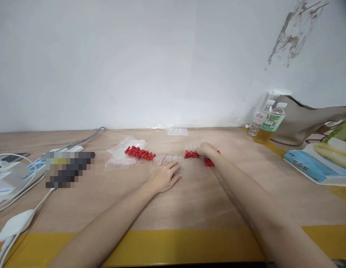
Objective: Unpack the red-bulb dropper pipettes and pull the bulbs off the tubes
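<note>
A row of clear plastic tubes [189,167] lies flat on the wooden table [189,208]. My left hand [164,175] rests palm down on the left part of the row, fingers spread. My right hand [206,149] reaches to the far right end of the row, its fingers curled over a cluster of small red caps [191,154]; whether it grips one I cannot tell. A second pile of red caps [139,152] lies to the left on clear plastic bags [119,156].
Cables, a white power strip [36,165] and adapters crowd the left side. Two bottles [269,121], a beige bag [307,123] and a blue packet [309,165] stand at the right. A small clear bag [177,131] lies by the wall. Yellow tape edges the table front [173,245].
</note>
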`<action>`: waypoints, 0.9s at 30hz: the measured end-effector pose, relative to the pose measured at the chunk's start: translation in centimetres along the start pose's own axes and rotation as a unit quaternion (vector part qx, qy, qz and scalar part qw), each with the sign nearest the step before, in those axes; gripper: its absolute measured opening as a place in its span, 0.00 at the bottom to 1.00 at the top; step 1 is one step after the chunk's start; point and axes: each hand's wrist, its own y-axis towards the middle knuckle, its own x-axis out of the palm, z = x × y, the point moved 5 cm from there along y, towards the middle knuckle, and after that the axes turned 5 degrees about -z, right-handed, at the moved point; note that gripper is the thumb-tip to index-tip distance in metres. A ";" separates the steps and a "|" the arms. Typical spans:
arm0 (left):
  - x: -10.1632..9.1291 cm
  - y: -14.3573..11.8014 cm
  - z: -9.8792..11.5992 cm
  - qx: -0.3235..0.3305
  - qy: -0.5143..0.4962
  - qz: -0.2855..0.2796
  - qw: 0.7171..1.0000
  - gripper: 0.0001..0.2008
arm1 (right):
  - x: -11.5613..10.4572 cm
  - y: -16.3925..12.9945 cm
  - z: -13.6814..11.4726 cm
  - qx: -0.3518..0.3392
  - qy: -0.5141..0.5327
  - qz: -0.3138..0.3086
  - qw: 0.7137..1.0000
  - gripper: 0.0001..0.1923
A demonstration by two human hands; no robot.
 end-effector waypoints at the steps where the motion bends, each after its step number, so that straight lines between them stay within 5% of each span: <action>1: 0.0 0.0 -0.1 -0.004 0.000 0.002 1.000 0.15 | -0.2 -0.1 0.0 0.000 -0.001 0.002 1.000 0.08; 6: 0.0 0.1 -0.2 -0.013 0.008 0.020 1.000 0.17 | -2.3 -1.7 -0.6 -0.027 -0.002 0.066 0.997 0.05; 11: -0.9 -0.2 -0.2 -0.032 0.028 0.103 0.994 0.22 | -2.5 -6.4 -0.4 -0.141 0.019 0.149 0.979 0.10; 14: -1.6 -0.4 0.0 -0.042 0.037 0.150 0.987 0.23 | -0.9 -10.6 -0.6 -0.362 0.006 0.239 0.901 0.08; 17: -1.8 -0.4 1.1 -0.002 0.055 0.139 0.989 0.19 | 1.4 -13.6 0.1 -0.455 -0.040 0.308 0.835 0.12; 20: -1.5 -0.4 2.3 0.042 0.068 0.108 0.991 0.13 | 3.2 -15.1 0.1 -0.493 -0.053 0.327 0.805 0.08; 27: -1.1 -0.5 3.6 0.083 0.122 0.112 0.983 0.10 | 4.3 -15.6 -0.6 -0.507 -0.044 0.316 0.801 0.10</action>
